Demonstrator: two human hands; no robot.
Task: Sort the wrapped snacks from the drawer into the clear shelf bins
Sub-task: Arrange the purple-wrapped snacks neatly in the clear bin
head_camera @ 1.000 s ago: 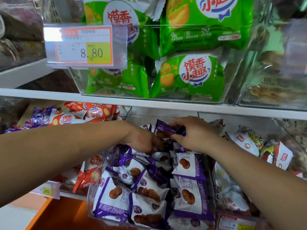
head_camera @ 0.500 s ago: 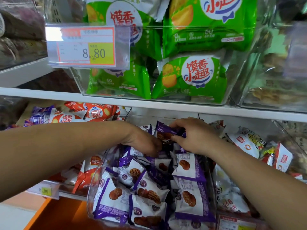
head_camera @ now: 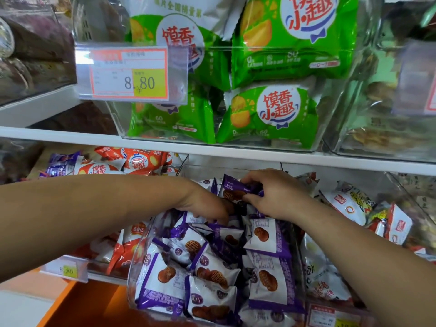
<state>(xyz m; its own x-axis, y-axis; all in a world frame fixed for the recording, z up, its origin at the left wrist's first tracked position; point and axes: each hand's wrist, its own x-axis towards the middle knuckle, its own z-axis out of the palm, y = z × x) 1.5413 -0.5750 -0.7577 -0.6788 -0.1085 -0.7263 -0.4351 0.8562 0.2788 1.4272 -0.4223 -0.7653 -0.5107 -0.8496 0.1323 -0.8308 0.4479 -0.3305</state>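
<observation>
A clear shelf bin [head_camera: 132,279] on the lower shelf is heaped with several purple-and-white wrapped snacks [head_camera: 269,277]. My right hand [head_camera: 276,194] is at the back of the heap and pinches one purple snack packet [head_camera: 232,188] between thumb and fingers. My left hand [head_camera: 205,204] reaches in from the left with its fingers curled down into the pile; the fingertips are hidden among the packets, so what they hold cannot be made out.
Orange-red snack packs [head_camera: 139,160] fill the bin to the left, white mixed packs [head_camera: 346,204] the bin to the right. Above, a white shelf edge [head_camera: 70,135] carries a bin of green bags [head_camera: 271,116] and an 8.80 price tag [head_camera: 129,74]. An orange surface [head_camera: 82,305] lies below.
Both hands stay at the back of the purple pile. The right hand has shifted its pinch on the purple packet only slightly.
</observation>
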